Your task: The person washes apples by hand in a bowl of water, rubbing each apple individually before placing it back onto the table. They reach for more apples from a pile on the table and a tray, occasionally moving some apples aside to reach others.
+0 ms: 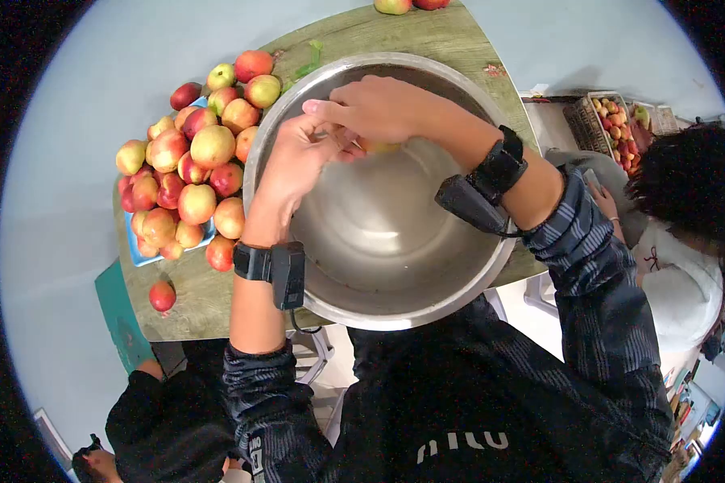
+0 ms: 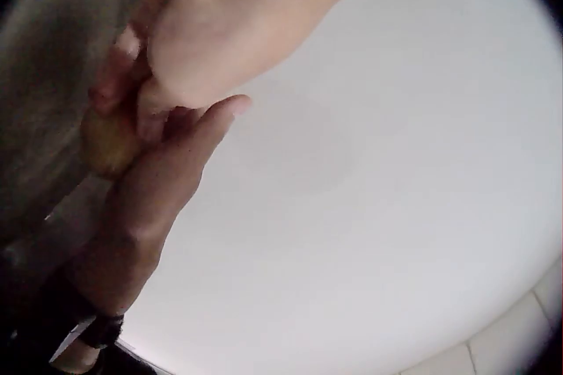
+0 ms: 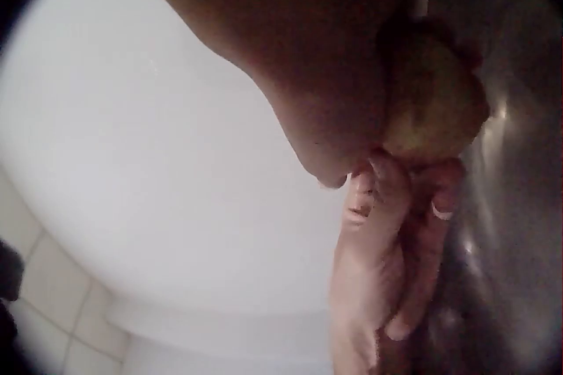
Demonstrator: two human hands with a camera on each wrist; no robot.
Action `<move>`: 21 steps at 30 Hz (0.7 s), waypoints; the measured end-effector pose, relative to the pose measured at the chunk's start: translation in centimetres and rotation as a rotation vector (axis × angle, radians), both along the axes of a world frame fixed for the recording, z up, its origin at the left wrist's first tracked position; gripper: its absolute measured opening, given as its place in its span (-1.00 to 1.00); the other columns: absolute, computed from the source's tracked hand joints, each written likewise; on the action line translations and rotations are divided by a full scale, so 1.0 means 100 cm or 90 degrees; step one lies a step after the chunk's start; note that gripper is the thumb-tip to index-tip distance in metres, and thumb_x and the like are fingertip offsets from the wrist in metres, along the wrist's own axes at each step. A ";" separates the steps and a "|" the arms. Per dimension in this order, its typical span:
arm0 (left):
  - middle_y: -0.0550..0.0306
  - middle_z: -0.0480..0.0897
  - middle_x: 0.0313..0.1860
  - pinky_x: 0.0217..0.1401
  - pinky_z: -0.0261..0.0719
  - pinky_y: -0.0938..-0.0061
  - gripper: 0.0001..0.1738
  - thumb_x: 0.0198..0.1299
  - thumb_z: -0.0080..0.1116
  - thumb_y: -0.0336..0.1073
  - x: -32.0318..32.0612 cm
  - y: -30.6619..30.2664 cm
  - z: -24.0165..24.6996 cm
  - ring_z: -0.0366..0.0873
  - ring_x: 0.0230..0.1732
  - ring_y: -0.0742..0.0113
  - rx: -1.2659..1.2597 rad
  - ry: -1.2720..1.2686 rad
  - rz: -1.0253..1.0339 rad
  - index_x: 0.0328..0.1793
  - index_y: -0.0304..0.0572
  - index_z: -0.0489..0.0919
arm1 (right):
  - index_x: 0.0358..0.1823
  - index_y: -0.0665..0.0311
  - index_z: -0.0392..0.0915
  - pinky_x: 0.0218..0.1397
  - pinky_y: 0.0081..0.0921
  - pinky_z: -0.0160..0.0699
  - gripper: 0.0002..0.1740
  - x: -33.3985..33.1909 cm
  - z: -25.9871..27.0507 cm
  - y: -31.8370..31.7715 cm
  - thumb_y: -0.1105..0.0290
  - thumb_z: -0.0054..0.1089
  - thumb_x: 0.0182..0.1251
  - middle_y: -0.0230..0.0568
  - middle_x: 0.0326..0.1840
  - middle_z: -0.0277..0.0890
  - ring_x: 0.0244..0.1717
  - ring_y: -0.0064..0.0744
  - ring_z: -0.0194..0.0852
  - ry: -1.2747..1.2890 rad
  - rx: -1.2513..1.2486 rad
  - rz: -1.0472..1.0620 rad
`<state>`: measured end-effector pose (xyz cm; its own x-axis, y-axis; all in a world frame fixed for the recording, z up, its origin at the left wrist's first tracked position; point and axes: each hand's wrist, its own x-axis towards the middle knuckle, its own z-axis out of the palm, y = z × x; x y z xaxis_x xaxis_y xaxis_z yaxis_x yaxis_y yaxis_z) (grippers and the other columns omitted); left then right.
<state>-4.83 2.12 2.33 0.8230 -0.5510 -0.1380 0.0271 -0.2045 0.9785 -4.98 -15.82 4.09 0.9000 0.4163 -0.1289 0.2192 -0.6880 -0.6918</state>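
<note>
Both hands meet over the far left part of a large stainless steel basin [image 1: 379, 266]. Between them is a yellowish nectarine [image 3: 435, 98], mostly covered by the fingers in the head view. My right hand [image 1: 387, 105] curls over it from above, its palm against the fruit in the right wrist view. From the other side, the fingers of my left hand [image 1: 302, 153] bend in around the fruit [image 2: 110, 142]. The two thumbs lie close together.
Left of the basin, a heap of red and yellow nectarines [image 1: 212, 146] fills a blue tray [image 1: 141, 256] on the wooden table [image 1: 193, 322]. One nectarine [image 1: 162, 295] lies apart. A fruit basket [image 1: 588, 129] stands at right. A person [image 1: 677, 274] sits right, another [image 1: 169, 419] lower left.
</note>
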 end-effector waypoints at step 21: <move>0.03 0.68 -0.47 -0.29 0.59 0.43 -0.87 0.05 0.34 -0.45 -0.013 -0.013 0.012 0.63 -0.47 0.30 0.257 -0.430 0.121 -0.27 -0.30 0.66 | 0.42 0.15 0.19 -0.25 -0.16 0.60 -0.54 0.029 -0.050 -0.004 0.19 -0.22 0.59 -0.11 -0.22 0.69 -0.26 0.01 0.65 -0.160 -0.044 0.088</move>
<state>-6.16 0.85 3.54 0.8743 -0.4072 0.2643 -0.4738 -0.5972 0.6473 -2.09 -16.26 -0.91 0.8429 0.5349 0.0585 0.4722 -0.6832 -0.5570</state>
